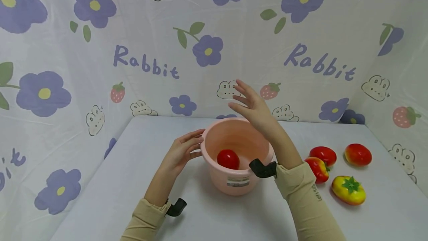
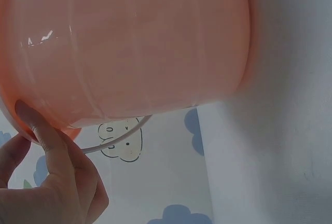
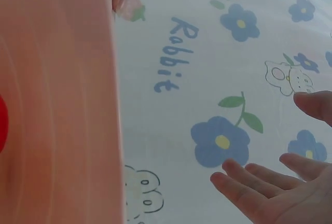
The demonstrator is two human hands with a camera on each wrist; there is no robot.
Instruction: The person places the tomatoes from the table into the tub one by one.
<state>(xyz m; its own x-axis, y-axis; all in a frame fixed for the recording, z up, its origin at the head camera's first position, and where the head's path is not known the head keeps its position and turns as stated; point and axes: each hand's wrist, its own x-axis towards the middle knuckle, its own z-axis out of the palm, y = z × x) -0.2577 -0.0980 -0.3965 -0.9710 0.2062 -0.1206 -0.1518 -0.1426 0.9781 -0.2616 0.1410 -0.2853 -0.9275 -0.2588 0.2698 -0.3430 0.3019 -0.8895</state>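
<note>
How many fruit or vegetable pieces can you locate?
5: a red piece inside the pink bucket; on the table to its right, a yellow piece, a red-orange piece behind it, a red-yellow piece, and a dark-red piece behind that. Others may be hidden.

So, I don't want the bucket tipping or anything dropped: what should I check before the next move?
1. Bucket upright on the table: ok.
2. Left grip touching the bucket: ok, at its left side.
3. Firmness of that hold: cannot tell.
4. Right grip steadying the bucket: not ok; it is raised apart from it, holding nothing.
5. Red fruit inside the bucket: ok.
6. Handle away from the opening: ok, it hangs outside.
</note>
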